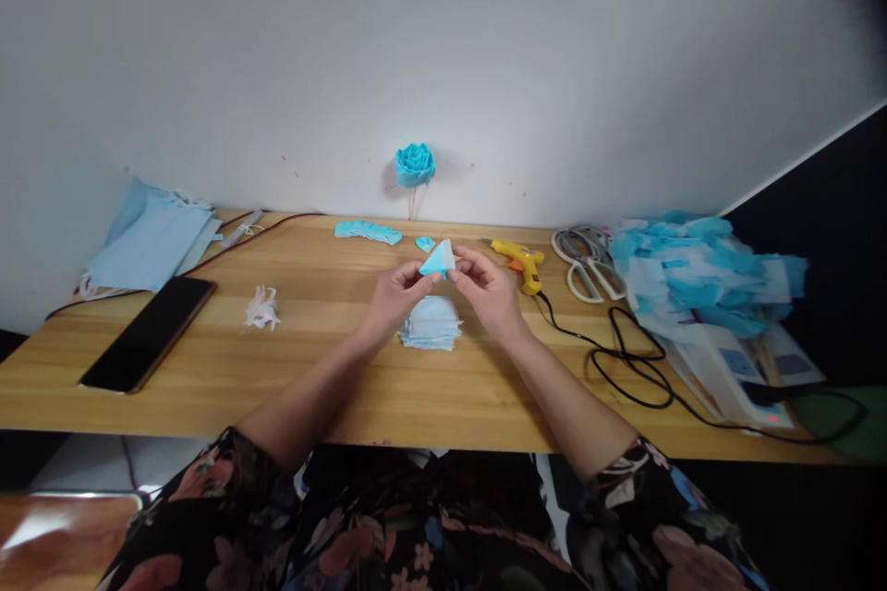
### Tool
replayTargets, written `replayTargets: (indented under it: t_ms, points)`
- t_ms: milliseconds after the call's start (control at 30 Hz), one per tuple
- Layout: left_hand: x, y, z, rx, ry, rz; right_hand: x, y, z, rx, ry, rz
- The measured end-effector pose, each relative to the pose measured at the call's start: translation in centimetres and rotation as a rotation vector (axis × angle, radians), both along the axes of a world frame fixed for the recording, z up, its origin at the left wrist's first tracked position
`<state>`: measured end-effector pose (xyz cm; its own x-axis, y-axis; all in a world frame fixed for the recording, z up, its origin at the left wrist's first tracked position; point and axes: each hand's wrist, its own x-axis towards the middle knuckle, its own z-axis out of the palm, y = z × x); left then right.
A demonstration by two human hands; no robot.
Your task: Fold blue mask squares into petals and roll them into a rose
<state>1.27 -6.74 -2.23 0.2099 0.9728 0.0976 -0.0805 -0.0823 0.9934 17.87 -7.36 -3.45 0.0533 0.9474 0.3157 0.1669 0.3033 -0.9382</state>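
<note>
Between my two hands, above the middle of the table, is a small blue and white piece of mask fabric (438, 259), folded to a triangular shape. My left hand (398, 295) pinches its left corner and lower edge. On its right side, the fingers of my right hand (491, 291) grip the white edge. Below the hands lies a stack of pale blue fabric pieces (431, 325). Just behind them is a small folded blue piece (425, 244), and a row of overlapping folded blue pieces (367, 232) lies to its left.
A blue fabric rose (415, 166) on a stick stands against the wall. To the right are a yellow glue gun (518, 260) with a black cord, scissors (589, 282) and a heap of blue scraps (699, 272). Leftward lie a phone (149, 334), face masks (152, 235) and white scraps (261, 307).
</note>
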Motion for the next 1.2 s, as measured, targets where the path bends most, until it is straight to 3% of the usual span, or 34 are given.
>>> replayTargets:
  t_ms: [467,567,667,767,867,933,1033,1200]
  points:
    - [0.0,-0.1,0.0,-0.065,-0.024,0.003,-0.4,-0.7,0.3,0.018,-0.050,-0.036]
    - [-0.2,0.0,0.2,-0.075,0.002,0.015,1.0,-0.1,1.0,0.057,-0.064,-0.072]
    - [-0.3,0.1,0.2,-0.076,0.016,0.028,4.3,0.8,2.1,0.091,-0.169,-0.242]
    - [-0.4,0.2,0.2,-0.064,0.021,0.044,8.4,1.3,3.3,-0.003,-0.526,-0.426]
    - [-0.4,0.3,0.3,-0.057,0.019,0.067,11.1,1.1,4.0,-0.279,-0.985,-0.506]
    - [-0.5,0.3,0.5,-0.045,0.017,0.085,11.9,0.8,4.1,-0.460,-1.169,-0.494]
    - [-0.5,0.3,0.8,-0.031,0.017,0.113,12.1,0.8,3.7,-0.599,-1.249,-0.451]
    - [-0.6,0.1,1.0,-0.039,0.012,0.107,11.1,1.8,2.1,-0.665,-1.217,-0.416]
